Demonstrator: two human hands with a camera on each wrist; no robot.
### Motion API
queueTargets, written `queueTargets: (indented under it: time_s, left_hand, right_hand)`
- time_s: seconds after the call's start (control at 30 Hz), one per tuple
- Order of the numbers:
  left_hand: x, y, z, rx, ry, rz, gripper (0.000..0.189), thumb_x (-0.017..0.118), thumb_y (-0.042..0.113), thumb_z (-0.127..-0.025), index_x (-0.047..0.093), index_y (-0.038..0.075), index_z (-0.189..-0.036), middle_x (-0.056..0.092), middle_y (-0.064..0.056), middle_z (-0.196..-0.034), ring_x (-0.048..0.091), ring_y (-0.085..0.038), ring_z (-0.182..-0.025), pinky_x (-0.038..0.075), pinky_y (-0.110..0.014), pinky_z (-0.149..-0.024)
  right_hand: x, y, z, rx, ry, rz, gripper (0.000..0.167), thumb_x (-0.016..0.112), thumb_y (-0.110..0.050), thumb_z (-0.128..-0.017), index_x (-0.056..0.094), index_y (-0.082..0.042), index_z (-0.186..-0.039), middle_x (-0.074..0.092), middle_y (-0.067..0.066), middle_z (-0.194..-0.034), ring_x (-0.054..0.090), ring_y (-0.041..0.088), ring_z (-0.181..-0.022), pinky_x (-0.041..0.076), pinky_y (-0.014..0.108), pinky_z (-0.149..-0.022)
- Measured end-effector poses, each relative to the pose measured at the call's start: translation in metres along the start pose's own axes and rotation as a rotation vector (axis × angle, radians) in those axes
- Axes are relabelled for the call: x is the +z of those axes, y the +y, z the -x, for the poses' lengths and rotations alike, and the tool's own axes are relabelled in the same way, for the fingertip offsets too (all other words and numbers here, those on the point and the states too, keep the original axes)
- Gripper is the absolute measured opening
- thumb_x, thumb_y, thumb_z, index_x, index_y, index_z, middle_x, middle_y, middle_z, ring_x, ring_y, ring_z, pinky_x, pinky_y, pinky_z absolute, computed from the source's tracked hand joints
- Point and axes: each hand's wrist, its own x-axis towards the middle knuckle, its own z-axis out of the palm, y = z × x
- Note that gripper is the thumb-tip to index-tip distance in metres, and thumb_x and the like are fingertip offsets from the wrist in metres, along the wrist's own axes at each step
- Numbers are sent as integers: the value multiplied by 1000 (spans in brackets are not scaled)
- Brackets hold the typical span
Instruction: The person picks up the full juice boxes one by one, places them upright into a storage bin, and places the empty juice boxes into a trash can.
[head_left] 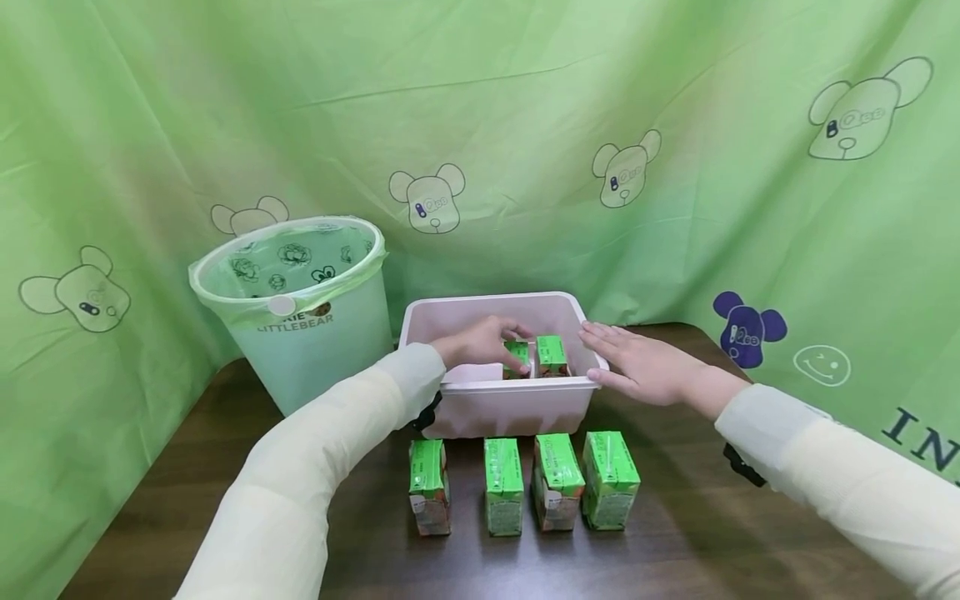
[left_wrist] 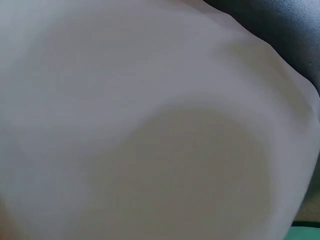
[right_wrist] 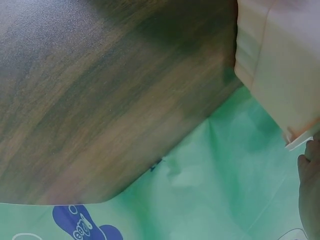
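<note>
I'm in a curtained-off tabletop set-up; I can't tell whether a home or a studio lies outside it. Green cloth (head_left: pixel 525 100) printed with cartoon animal heads (head_left: pixel 433 208) hangs behind the pink tub (head_left: pixel 517 412) and wraps round both sides of it. Beneath the tub is a dark wood-grain table (head_left: pixel 360 533), and a lined household bin (head_left: pixel 322 354) stands left of the tub.

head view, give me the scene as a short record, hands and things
left hand: grips a carton in the bin
right hand: fingers straight, at the bin's right rim
beside gripped carton: second carton
before bin: four cartons, upright, in a row on the table
left of bin: bucket, bag-lined
</note>
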Motion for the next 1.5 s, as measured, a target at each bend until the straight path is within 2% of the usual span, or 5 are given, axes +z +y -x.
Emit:
queueTargets:
  time_s: [0.33, 0.57, 1.0, 1.23, 1.5]
  left_hand:
    - [-18, 9, 24, 40, 9, 32, 66, 82, 17, -79, 53, 11, -138, 52, -3, -139, 46, -23, -129, 46, -35, -98]
    - [-26, 17, 53, 172, 70, 97, 57, 79, 7, -81, 56, 5, -133, 56, -6, -135, 50, -23, -124, 39, -40, -107]
    - [-17, 21, 120, 372, 198, 191, 53, 82, 3, -76, 61, -3, -124, 65, -10, -120, 59, -21, -110, 47, -38, -97]
    - [-12, 9, 153, 350, 139, 278, 56, 79, 4, -78, 57, 2, -130, 61, -8, -126, 57, -23, -115, 45, -41, -101]
    - [-1, -20, 179, 430, 0, 383, 53, 64, 16, -93, 45, -4, -138, 48, -28, -137, 46, -42, -126, 34, -62, -104]
  right_hand:
    - [-1, 0, 1, 1, -2, -2, 66, 41, -42, -104, 30, 5, -149, 22, 20, -157, 19, 38, -143, 21, 53, -114]
    - [1, 0, -1, -5, 2, -5, 66, 41, -42, -104, 29, 4, -149, 22, 20, -157, 18, 37, -144, 21, 53, -114]
    - [1, 0, 0, -4, 13, -13, 66, 42, -42, -104, 29, 4, -149, 23, 20, -157, 19, 38, -143, 21, 53, -114]
    - [1, 1, -1, -3, 21, -16, 65, 42, -41, -103, 30, 4, -149, 24, 21, -156, 20, 39, -143, 22, 54, -113]
    - [3, 1, -1, -8, 30, -17, 65, 43, -40, -103, 31, 5, -148, 24, 21, -156, 20, 38, -143, 22, 53, -113]
